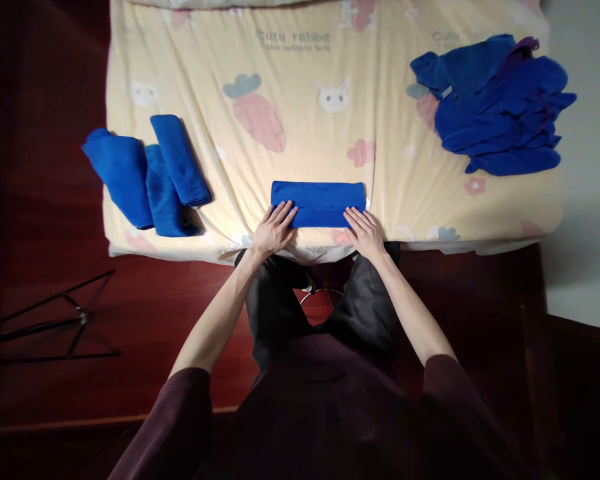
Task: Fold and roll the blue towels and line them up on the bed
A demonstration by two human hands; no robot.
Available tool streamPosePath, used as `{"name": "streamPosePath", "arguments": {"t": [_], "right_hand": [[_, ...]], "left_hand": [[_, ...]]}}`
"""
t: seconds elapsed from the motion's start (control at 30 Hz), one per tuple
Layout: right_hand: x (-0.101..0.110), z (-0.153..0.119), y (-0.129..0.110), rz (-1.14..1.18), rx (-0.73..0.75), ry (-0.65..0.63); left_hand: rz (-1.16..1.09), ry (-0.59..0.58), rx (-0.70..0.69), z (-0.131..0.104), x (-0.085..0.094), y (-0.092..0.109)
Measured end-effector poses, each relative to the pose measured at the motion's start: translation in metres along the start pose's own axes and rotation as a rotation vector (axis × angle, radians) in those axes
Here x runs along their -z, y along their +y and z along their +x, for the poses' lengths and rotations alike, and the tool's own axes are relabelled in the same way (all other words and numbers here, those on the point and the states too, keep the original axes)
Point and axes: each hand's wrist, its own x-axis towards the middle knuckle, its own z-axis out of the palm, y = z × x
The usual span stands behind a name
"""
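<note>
A blue cloth (319,199), folded into a long flat strip, lies crosswise near the front edge of the bed. My left hand (275,225) rests on its left end, fingers stretched out flat. On its right end lies my right hand (364,230), also with fingers extended. Both palms are over the near side of the strip. To the left are several folded or rolled blue cloths, one (180,160) leaning against the others (123,177). A loose, crumpled heap of blue cloths (500,113) sits at the right, with a purple bit showing at its top.
The bed's yellow sheet (305,80) is printed with carrots and rabbits. Black metal stand legs (75,320) are on the dark red floor at the left. A pale wall (585,167) stands at the right. My knees are below the bed's front edge.
</note>
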Motion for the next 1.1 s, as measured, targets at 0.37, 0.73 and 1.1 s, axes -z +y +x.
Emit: {"name": "streamPosePath", "arguments": {"t": [0.37, 0.73, 1.1], "right_hand": [[0.007, 0.049, 0.026, -0.004, -0.084, -0.064], [0.022, 0.004, 0.030, 0.343, -0.175, -0.033], [-0.012, 0.018, 0.057, 0.642, -0.493, 0.321]], "left_hand": [[0.004, 0.000, -0.036, 0.036, 0.013, -0.020], [-0.329, -0.107, 0.022, -0.008, 0.028, -0.024], [-0.415, 0.286, 0.492, -0.004, -0.002, -0.037]]}}
